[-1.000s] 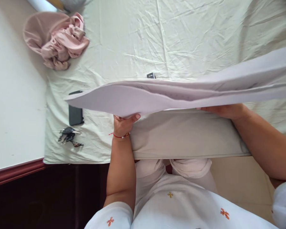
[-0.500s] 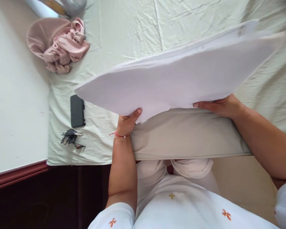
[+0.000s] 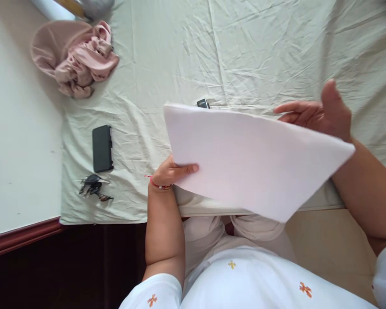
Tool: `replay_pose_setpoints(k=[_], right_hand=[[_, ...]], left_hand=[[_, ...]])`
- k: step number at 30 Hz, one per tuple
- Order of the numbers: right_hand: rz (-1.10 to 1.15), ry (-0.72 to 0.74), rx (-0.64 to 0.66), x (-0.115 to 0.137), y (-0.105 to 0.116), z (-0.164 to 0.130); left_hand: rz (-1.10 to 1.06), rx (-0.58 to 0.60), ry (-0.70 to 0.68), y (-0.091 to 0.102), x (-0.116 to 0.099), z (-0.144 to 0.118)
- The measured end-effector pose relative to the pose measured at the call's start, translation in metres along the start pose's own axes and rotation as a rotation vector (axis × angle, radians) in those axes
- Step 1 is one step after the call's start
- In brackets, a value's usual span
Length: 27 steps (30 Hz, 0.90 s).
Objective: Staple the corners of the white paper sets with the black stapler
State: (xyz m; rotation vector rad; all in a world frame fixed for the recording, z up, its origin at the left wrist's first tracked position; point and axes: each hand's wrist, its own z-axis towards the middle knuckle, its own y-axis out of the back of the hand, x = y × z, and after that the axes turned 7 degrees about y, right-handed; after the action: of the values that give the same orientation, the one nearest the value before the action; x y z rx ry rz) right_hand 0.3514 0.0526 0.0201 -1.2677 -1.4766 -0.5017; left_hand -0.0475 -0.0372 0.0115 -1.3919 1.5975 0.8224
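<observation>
A sheaf of large white paper [image 3: 254, 159] is held tilted over the near edge of the covered table. My left hand [image 3: 173, 171] is closed on its left side, thumb on top and fingers hidden beneath. Beyond the paper's far right edge is my right hand [image 3: 324, 113], open, with the thumb raised and the fingers stretched out. The fingers lie along that edge, partly behind it; whether they touch the paper I cannot tell. Just past the far edge, a small dark object [image 3: 203, 103] peeks out, mostly covered.
A pale green cloth [image 3: 167, 51] with wrinkles covers the table. On its left side lie a black case [image 3: 102, 148] and a bunch of keys [image 3: 94, 186]. A crumpled pink cloth [image 3: 83, 60] is at the far left, beside a white wall [image 3: 22, 128].
My right hand has let go of the paper's near edge and moved up to its far right side. The paper has turned and come closer to me, uncovering the small dark object.
</observation>
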Motion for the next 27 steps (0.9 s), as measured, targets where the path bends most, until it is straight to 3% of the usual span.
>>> replay_pose_setpoints(k=[5,9,12,21,24,27], right_hand=[[-0.153,-0.083,0.195,-0.009,0.002,0.0],[-0.364,-0.021,0.387,-0.012,0.003,-0.003],[-0.487,0.008,0.457,-0.01,0.004,-0.003],[-0.845,0.044,0.384,-0.009,-0.008,0.001],[-0.9,-0.014,0.337,-0.006,-0.014,0.0],[-0.834,-0.137,0.242,0.003,-0.016,-0.002]], left_hand=[[0.128,0.23,0.073,0.0,-0.007,0.001],[0.27,0.295,0.061,-0.004,-0.009,0.005],[0.397,0.315,0.024,-0.008,-0.011,0.006],[0.745,0.482,-0.025,-0.012,-0.024,0.008],[0.662,0.45,0.035,-0.013,-0.022,0.008],[0.448,0.312,0.088,-0.013,-0.016,0.006]])
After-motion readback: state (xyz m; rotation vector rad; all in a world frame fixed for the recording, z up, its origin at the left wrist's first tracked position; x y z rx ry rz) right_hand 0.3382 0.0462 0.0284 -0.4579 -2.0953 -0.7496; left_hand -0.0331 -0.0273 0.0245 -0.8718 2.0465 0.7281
